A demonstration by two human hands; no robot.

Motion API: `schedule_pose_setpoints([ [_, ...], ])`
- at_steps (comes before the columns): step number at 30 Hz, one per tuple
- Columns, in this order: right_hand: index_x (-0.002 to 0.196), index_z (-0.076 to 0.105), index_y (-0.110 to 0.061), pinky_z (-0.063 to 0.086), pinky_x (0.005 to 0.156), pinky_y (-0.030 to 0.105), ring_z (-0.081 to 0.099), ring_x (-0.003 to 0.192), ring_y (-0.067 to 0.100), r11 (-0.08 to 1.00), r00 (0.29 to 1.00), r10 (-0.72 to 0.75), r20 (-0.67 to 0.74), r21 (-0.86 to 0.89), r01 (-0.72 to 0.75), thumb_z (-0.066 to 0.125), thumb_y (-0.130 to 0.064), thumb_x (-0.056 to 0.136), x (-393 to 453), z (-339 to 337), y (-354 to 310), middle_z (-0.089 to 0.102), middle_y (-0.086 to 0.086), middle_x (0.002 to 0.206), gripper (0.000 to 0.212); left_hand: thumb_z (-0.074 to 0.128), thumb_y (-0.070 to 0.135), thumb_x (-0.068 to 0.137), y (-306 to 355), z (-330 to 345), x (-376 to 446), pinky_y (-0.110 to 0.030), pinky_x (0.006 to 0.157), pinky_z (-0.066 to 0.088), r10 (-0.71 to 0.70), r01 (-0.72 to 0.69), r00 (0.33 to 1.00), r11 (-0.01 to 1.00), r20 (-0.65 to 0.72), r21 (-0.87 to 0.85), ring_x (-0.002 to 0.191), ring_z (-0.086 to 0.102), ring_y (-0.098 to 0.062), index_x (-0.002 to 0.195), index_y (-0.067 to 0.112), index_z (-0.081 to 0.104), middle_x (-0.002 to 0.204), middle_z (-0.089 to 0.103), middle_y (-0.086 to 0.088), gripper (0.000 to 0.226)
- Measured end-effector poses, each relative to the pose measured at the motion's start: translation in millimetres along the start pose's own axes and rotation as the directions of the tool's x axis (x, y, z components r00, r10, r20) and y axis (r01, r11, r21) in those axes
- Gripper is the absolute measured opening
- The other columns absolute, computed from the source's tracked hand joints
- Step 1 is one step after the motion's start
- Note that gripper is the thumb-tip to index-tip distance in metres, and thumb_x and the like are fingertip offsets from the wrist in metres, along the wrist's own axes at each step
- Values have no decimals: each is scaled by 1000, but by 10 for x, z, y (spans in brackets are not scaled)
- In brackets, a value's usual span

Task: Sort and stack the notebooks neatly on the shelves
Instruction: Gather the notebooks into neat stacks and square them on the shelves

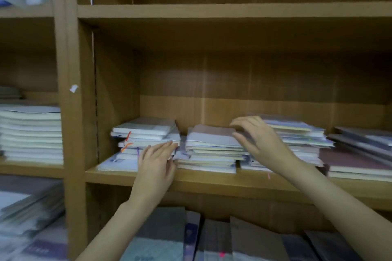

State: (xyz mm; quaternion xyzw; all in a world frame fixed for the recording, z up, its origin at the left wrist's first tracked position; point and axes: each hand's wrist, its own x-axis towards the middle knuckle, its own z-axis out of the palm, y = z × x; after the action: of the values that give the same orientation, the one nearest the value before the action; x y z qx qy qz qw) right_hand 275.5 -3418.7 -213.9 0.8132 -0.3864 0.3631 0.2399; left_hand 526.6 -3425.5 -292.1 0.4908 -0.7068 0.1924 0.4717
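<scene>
Three flat notebook stacks [212, 148], spines frontward

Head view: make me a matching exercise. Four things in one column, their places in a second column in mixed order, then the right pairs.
Things
1. left hand
2. right hand
3. white scrap
4. leftmost stack

Places
A. stuck on the shelf's upright post
B. at the right side of the middle stack, fingers spread
C. beside the compartment's left wall
D. in the gap between the two left stacks, fingers straight

Pairs: 1-D, 2-B, 3-A, 4-C
</scene>
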Motion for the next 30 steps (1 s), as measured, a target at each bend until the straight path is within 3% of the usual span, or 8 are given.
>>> schedule_pose_setpoints([
  [4,114,62,-8,31,91,19,50,114,21,987,993,-62,105,152,45,45,-37,90,266,480,-527,60,5,119,42,57,9,83,-414,-335,-200,-46,98,39,-107,109,994,990,-25,86,111,59,-27,116,14,65,118,65,-4,34],
  [7,115,61,-9,31,92,20,48,116,19,972,985,-122,122,215,94,53,-33,93,472,759,-883,58,4,122,33,54,17,91,-625,-536,-358,-41,104,31,-332,325,943,929,10,175,125,46,-24,127,16,56,131,57,-3,36],
  [11,126,52,-18,36,97,26,41,120,13,971,961,-131,242,227,75,53,-43,92,515,1011,-1263,50,-3,127,42,48,23,94,-769,-622,-468,-32,110,26,-393,355,915,892,93,279,133,34,-24,141,12,37,143,43,-7,49],
  [15,131,46,-20,36,100,29,42,121,15,997,927,-74,369,59,56,50,-55,88,355,1220,-1423,48,-2,133,56,53,13,89,-826,-645,-324,-24,100,25,-418,395,904,899,95,190,117,47,-23,129,9,48,124,57,-7,41],
  [17,128,50,-20,38,95,30,46,118,17,999,939,-15,345,45,0,49,-58,87,326,1257,-1433,53,-2,129,56,55,13,89,-816,-659,-240,-28,101,32,-534,530,841,845,88,71,116,48,-23,127,12,49,122,57,-5,39],
  [20,126,53,-25,40,89,31,52,113,18,997,943,79,322,-8,-81,52,-64,82,354,1249,-1470,60,-3,123,59,57,7,89,-785,-706,-203,-33,93,43,-682,687,721,682,122,-253,115,50,-22,126,10,51,121,57,-6,38],
  [24,125,56,-31,39,87,28,54,113,14,987,950,158,271,-26,-157,55,-65,79,324,1190,-1519,63,-8,120,57,52,-5,87,-765,-775,-291,-26,85,39,-742,691,647,475,174,-545,104,53,-15,120,8,57,114,61,-7,35],
  [30,120,56,-27,39,79,30,56,107,21,986,959,134,249,-131,-104,51,-56,88,347,1117,-1651,64,0,112,44,51,-9,87,-765,-823,-374,-25,86,42,-744,665,636,392,206,-636,106,58,-18,110,12,61,107,65,-6,33],
])
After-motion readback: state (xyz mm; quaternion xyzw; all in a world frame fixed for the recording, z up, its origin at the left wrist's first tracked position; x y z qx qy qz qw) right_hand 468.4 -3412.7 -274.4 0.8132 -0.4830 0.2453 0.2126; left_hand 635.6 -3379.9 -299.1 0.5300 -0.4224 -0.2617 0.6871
